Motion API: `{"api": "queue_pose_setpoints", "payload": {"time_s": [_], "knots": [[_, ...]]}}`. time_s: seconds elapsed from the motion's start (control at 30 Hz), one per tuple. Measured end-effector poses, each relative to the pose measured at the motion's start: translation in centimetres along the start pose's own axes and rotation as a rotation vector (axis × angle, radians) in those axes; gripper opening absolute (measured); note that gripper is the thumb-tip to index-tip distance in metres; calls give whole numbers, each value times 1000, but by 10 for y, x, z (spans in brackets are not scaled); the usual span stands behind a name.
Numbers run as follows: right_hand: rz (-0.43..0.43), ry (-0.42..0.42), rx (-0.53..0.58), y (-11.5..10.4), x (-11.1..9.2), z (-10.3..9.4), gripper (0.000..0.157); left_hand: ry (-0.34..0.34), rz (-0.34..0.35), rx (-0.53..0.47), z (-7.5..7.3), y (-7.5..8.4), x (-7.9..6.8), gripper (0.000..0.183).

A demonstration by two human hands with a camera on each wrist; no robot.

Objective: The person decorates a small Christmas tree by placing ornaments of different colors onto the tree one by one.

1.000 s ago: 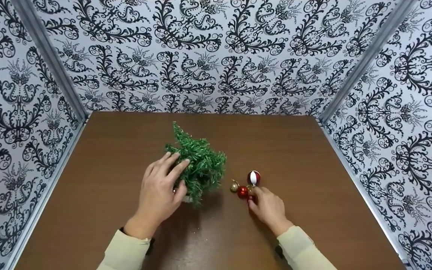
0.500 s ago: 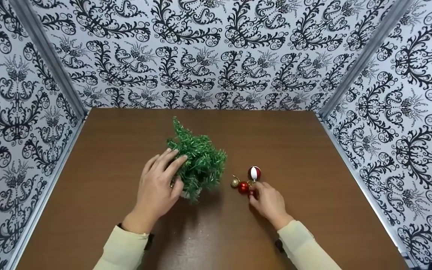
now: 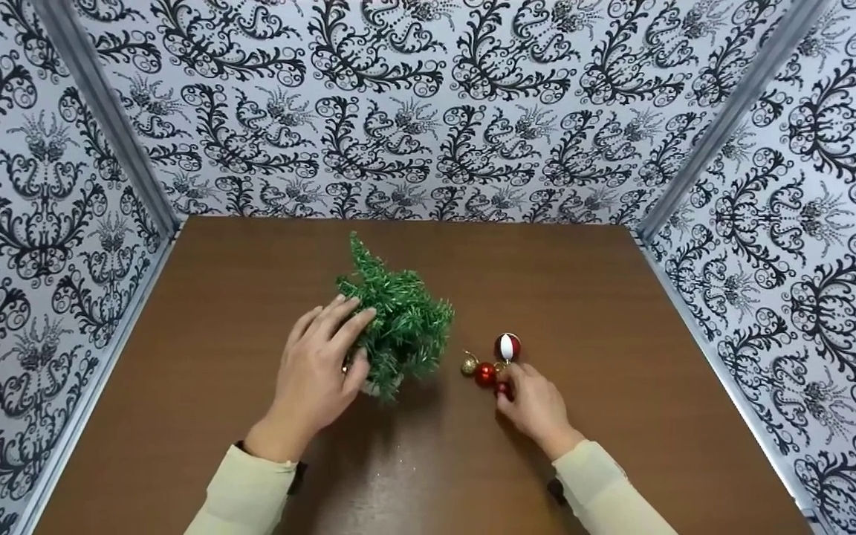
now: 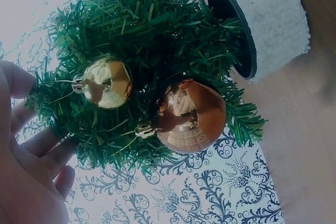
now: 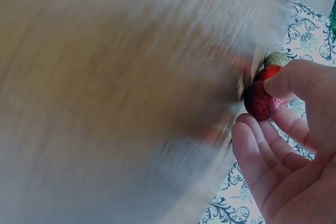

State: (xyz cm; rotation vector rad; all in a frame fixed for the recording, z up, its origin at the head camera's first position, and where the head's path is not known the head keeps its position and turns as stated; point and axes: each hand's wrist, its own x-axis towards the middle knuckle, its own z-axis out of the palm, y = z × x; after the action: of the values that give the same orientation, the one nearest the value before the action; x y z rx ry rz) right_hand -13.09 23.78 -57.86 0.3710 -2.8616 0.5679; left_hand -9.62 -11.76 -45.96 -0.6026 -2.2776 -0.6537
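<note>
My left hand [image 3: 316,371] rests on the left side of a small green tinsel Christmas tree [image 3: 402,312], fingers spread and lightly bent against its branches. The left wrist view shows a shiny gold bauble [image 4: 107,82] and a larger copper bauble [image 4: 191,116] on the tree, above its fluffy white pot [image 4: 275,24]. To the right of the tree, my right hand [image 3: 536,401] pinches a dark red glittery bauble [image 5: 261,102] between thumb and finger, low over the table. Close by its fingertips lie a shiny red bauble [image 3: 484,374], a gold glitter bauble [image 3: 469,366] and a red-and-white striped bauble [image 3: 507,346].
The brown wooden table [image 3: 584,282] is enclosed at the back and sides by panels [image 3: 368,111] with black scroll patterns on white. Grey metal strips [image 3: 105,111] run along the corners. Tiny bright specks lie on the table before the tree.
The head view shifts slightly. Both hands keep nearly the same places; more of the dark red bauble shows at the right fingertips than a second ago.
</note>
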Motion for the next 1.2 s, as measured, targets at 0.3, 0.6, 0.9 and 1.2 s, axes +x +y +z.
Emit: {"api": "queue_pose_setpoints", "payload": {"time_s": [0.3,0.6,0.9,1.2], "knots": [[-44,15,43,3,-1,-1,20,16,4,-16,3,1,-1,46],[-54,22,87,5,4,-10,24,-7,-1,-11,1,0,0,46],[-33,44,92,4,5,-19,24,17,10,-13,1,0,-4,47],[-90,151,97,1,9,-32,25,6,6,3,0,2,0,46]]}}
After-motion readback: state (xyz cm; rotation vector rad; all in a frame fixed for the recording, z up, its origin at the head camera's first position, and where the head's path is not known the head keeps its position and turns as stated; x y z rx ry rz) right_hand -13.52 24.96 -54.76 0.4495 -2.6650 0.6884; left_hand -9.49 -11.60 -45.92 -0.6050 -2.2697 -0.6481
